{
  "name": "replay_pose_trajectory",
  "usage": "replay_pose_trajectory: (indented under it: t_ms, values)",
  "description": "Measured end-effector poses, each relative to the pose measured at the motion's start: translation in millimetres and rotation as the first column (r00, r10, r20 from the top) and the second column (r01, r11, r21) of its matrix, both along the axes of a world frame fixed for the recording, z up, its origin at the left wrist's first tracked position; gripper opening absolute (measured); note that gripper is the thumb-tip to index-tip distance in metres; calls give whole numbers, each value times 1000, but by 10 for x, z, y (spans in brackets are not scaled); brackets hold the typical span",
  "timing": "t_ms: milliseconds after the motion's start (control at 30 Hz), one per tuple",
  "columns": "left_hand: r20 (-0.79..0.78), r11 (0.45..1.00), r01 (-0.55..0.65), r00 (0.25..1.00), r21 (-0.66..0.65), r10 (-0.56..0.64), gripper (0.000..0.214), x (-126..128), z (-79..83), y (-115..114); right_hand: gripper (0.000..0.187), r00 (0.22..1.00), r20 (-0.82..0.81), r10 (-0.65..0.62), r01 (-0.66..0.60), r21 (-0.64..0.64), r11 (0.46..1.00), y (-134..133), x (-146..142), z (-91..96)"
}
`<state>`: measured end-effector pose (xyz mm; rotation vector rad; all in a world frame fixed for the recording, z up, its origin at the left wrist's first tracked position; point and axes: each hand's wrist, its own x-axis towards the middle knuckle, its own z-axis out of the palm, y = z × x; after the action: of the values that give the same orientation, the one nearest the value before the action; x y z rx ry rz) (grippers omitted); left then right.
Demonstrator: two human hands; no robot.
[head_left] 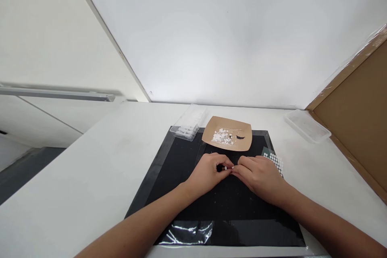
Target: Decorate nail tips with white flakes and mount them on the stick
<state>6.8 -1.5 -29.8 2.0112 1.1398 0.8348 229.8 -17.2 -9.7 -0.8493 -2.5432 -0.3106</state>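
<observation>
Over the black mat (223,205), my left hand (210,169) and my right hand (256,173) meet fingertip to fingertip. Both are closed in a pinch. Between the left thumb and index finger shows a small white piece (225,167), and another tiny white bit sits where the fingertips touch. Fingers hide most of what they hold, so its kind is not clear. Just beyond the hands stands a brown paper tray (244,141) with many small white pieces and a dark curved scrap. A dark green sheet with white dots (273,159) lies beside my right hand, partly covered by it.
A clear plastic box (189,123) with white contents stands at the mat's back left corner. At the far right is a translucent shallow container (308,127) beside a cardboard panel (356,117). A white wall rises behind the white table (99,169).
</observation>
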Motion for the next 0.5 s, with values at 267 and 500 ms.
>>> replay_pose_trajectory:
  t_ms: [267,500]
  values:
    - [4,1000,10,1000,7,-10,6,0,19,-2,25,997,-17,73,-74,-62,995,96,173,74]
    - [5,999,32,999,-33,-32,7,1,51,-7,17,996,-89,-2,-5,-84,996,187,304,46]
